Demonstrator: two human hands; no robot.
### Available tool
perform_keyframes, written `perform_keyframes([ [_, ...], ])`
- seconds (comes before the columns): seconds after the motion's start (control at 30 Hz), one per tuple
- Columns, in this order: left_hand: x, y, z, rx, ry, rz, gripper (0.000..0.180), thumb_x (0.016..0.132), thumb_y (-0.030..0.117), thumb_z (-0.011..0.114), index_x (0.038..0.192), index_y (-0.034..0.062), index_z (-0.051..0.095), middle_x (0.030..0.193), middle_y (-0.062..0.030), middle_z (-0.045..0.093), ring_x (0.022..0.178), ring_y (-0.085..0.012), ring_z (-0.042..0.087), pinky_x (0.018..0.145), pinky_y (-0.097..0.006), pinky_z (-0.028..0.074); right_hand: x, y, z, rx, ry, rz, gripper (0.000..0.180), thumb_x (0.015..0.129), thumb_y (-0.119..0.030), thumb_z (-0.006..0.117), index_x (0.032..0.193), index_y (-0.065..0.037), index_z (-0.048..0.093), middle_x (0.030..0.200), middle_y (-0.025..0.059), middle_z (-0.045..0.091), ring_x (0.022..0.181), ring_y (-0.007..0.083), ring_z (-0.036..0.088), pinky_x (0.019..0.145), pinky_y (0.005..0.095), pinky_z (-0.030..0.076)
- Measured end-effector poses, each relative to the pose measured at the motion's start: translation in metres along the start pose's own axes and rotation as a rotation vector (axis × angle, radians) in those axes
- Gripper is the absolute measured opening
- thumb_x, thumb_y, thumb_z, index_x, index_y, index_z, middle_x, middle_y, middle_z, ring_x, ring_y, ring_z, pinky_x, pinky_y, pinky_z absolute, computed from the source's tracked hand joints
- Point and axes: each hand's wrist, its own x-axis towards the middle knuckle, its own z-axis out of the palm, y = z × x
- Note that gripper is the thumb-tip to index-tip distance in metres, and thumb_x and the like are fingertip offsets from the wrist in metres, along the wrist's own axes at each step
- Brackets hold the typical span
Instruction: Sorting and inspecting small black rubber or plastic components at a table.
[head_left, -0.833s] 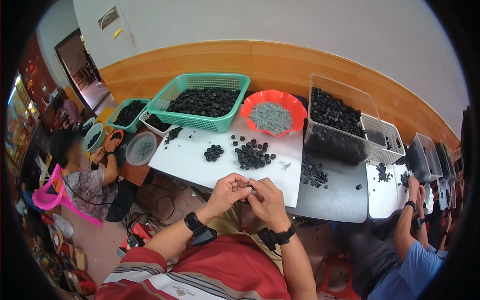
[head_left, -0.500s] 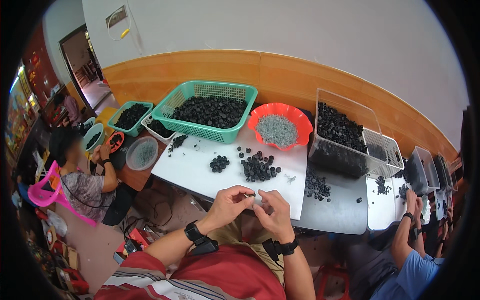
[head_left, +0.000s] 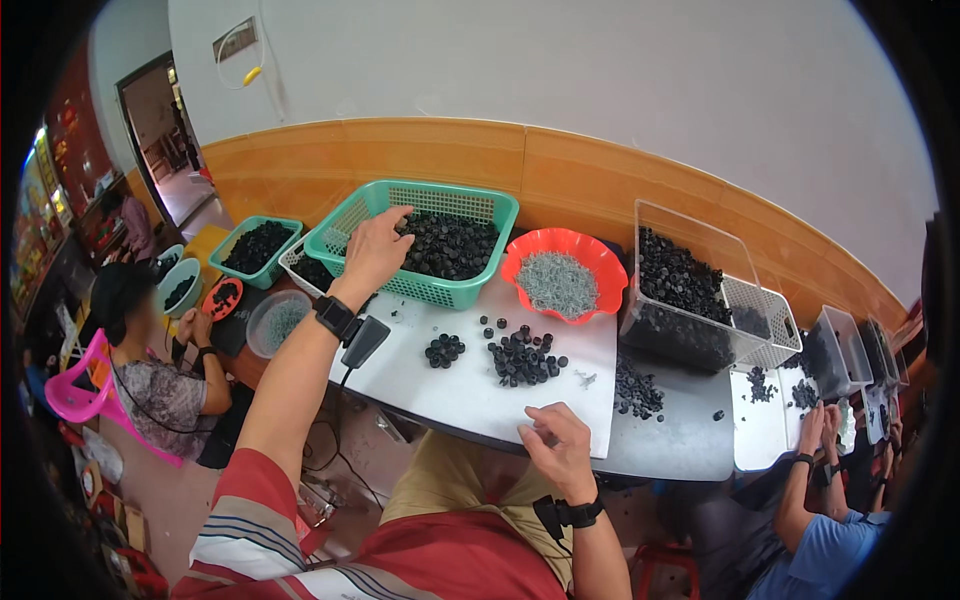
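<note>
2 green baskets (head_left: 430, 290), 1 red bowl (head_left: 611, 274)
Left hand (head_left: 375, 247) over 1 basket, spread, nothing pinched; right hand (head_left: 561, 450) half-curled, hold unclear.

You're in a hand-assembly workshop: co-workers (head_left: 172, 395) line worktables (head_left: 690, 435) bearing a green lattice basket (head_left: 432, 291) of small black parts (head_left: 452, 245).

Bowl (head_left: 612, 272) sits between basket (head_left: 440, 291) and bin (head_left: 683, 335)

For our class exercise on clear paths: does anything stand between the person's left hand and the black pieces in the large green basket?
Nothing visible does. The left hand hangs over the left part of the open-topped green basket, past its near rim, by the black pieces; whether it touches them is unclear.
</note>
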Motion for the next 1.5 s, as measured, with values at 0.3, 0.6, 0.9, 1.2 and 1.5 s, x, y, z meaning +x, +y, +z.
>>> perform_keyframes([
  [0.3, -0.085, 0.036, 0.009, -0.238, -0.179, 0.142, 0.022, 0.084, 0.006, 0.076, 0.105, 0.0022, 0.074, 0.122, -0.0169, 0.069, 0.088, -0.0285, 0.072, 0.073, -0.034, 0.057, 0.005, 0.0, 0.001, -0.024, 0.003, -0.017, 0.024, 0.085, -0.002, 0.077, 0.109, -0.001, 0.074, 0.087, 0.0086, 0.064, 0.061, 0.0108, 0.059, 0.056, 0.024, 0.048],
  [0.6, -0.161, 0.078, 0.024, -0.285, -0.17, 0.348, 0.017, 0.084, 0.009, 0.077, 0.1, 0.0044, 0.075, 0.11, -0.0148, 0.072, 0.1, -0.0337, 0.07, 0.083, -0.039, 0.058, 0.0, 0.006, 0.002, -0.019, 0.018, 0.018, 0.024, 0.084, -0.001, 0.077, 0.108, -0.001, 0.074, 0.088, 0.0075, 0.064, 0.062, 0.0085, 0.059, 0.055, 0.0224, 0.046],
  [0.9, -0.19, 0.082, 0.048, -0.416, -0.235, 0.327, 0.016, 0.085, 0.01, 0.075, 0.1, 0.005, 0.074, 0.104, -0.0128, 0.072, 0.095, -0.032, 0.069, 0.081, -0.04, 0.057, -0.002, 0.012, 0.006, -0.048, 0.083, -0.01, 0.022, 0.084, 0.003, 0.077, 0.106, 0.0, 0.074, 0.088, 0.0067, 0.064, 0.064, 0.0082, 0.059, 0.055, 0.0218, 0.046],
  [1.2, -0.197, 0.074, 0.055, -0.443, -0.199, 0.325, 0.016, 0.085, 0.009, 0.074, 0.1, 0.0045, 0.073, 0.101, -0.0111, 0.071, 0.094, -0.031, 0.067, 0.081, -0.039, 0.056, 0.024, 0.008, -0.027, -0.349, 0.137, -0.096, 0.024, 0.083, 0.007, 0.075, 0.105, -0.001, 0.073, 0.09, 0.0097, 0.067, 0.065, 0.0125, 0.062, 0.058, 0.0264, 0.05],
  [1.5, -0.198, 0.076, 0.053, -0.435, -0.223, 0.298, 0.015, 0.086, 0.009, 0.074, 0.099, 0.004, 0.074, 0.102, -0.0098, 0.071, 0.092, -0.0297, 0.066, 0.08, -0.039, 0.055, 0.081, 0.018, -0.061, -0.961, -0.218, -0.052, 0.022, 0.086, -0.008, 0.069, 0.107, -0.008, 0.075, 0.101, 0.0089, 0.073, 0.094, 0.0317, 0.066, 0.081, 0.0435, 0.054],
])
